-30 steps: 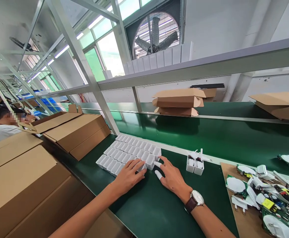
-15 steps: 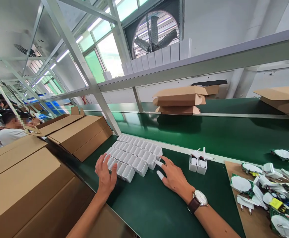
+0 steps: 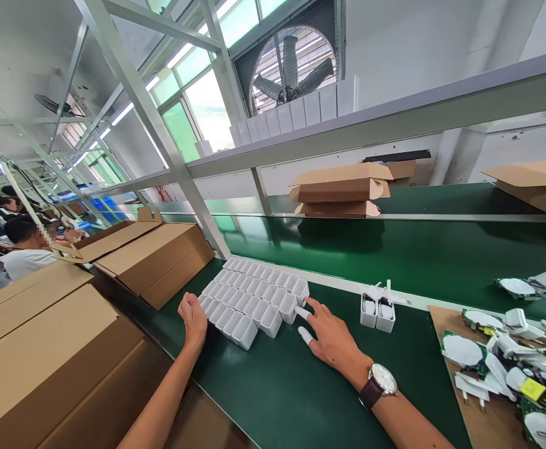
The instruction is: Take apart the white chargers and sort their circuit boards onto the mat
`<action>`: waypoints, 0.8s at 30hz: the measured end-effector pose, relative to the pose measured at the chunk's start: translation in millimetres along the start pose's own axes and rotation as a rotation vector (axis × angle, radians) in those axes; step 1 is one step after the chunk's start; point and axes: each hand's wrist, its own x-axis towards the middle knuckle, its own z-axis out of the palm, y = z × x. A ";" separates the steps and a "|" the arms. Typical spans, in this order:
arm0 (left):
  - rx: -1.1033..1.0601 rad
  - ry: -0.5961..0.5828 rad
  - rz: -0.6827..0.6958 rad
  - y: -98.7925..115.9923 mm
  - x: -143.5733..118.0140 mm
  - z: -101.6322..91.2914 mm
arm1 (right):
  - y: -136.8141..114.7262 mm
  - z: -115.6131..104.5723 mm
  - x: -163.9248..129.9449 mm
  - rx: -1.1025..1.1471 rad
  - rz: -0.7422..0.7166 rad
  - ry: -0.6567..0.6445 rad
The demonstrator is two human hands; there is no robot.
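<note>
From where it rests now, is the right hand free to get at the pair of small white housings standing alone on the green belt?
Probably yes. The right hand lies flat beside the block of white housings, and only bare green belt shows between it and the standing pair of white housings.

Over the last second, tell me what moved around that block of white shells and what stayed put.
The left hand slid from the block's near edge, beside the right hand, round to its left end and now rests closed against the white shells. The right hand barely moved, fingertips at the block's right corner. The two separate shells and cardboard boxes stayed put.
</note>
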 end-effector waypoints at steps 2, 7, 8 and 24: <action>0.008 -0.029 0.033 16.6 15.4 -2.8 | -0.4 0.3 0.2 0.004 0.003 0.007; 0.012 -0.292 0.154 63.9 66.6 20.1 | 1.8 3.8 0.8 0.034 0.002 0.020; 0.020 -0.337 0.160 71.5 75.2 29.1 | 2.2 4.2 0.8 0.032 0.003 0.015; 0.205 -0.533 0.224 104.7 88.7 64.3 | 0.4 -0.7 0.3 0.061 0.017 0.015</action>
